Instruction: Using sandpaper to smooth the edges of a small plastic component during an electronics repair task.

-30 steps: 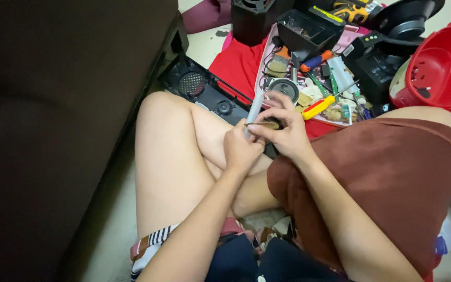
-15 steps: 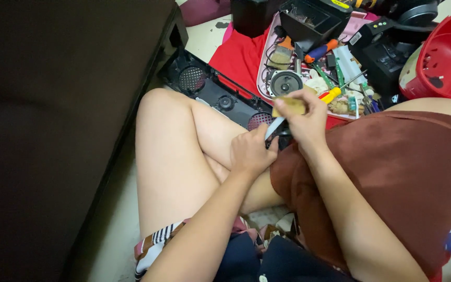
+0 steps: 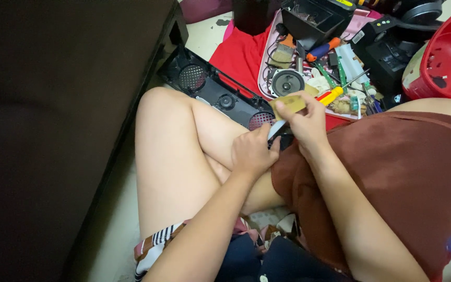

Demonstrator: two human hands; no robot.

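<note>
Pinching a small flat tan card (image 3: 288, 105) between thumb and fingertips, the right hand (image 3: 306, 125) holds it just in front of the pink tray of tools (image 3: 265, 68). The card's lower edge meets a thin silver strip (image 3: 276, 128) that runs down to the left hand (image 3: 251, 154), whose grip is curled closed around a small dark object, mostly hidden. Both hands hover over the bare knees, just short of the tray's round grey speaker (image 3: 286, 82) and yellow-handled screwdriver (image 3: 330, 96).
</note>
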